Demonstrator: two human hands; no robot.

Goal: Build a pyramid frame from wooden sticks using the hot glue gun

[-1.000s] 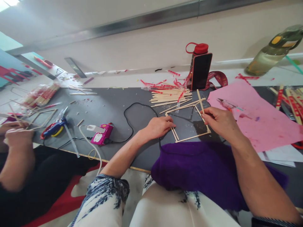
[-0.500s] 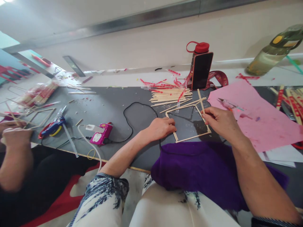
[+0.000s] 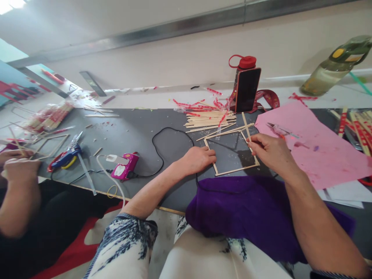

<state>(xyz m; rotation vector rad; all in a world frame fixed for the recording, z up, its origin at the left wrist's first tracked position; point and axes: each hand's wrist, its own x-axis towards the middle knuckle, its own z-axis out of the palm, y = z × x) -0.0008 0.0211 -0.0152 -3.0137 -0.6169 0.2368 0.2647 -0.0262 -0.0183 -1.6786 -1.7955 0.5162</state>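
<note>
On the grey table lies a square frame (image 3: 236, 169) made of pale wooden chopsticks. My left hand (image 3: 199, 159) rests at its left side, fingers curled over that edge and closed on it. Between the thumb and fingers of my right hand (image 3: 269, 152) is a loose wooden chopstick (image 3: 246, 123), held tilted across the frame's upper right corner. My right fingertips hide its lower end and part of the frame's right side. Just behind the frame is a pile of chopsticks (image 3: 207, 119) with torn red-and-white wrappers (image 3: 192, 105).
A purple cloth (image 3: 238, 209) lies at the front edge. Pink paper (image 3: 314, 143) bears small cutters (image 3: 276, 128). Behind stand a phone (image 3: 248, 91) and red-capped bottle (image 3: 247, 62). Leftward are a magenta plug adapter (image 3: 124, 166), a cable, pliers (image 3: 68, 155) and another person's hands (image 3: 20, 164).
The camera view has shifted slightly, moving the scene a little downward. Both hands keep nearly the same place on the frame, and the right hand's chopstick stays at the same corner.
</note>
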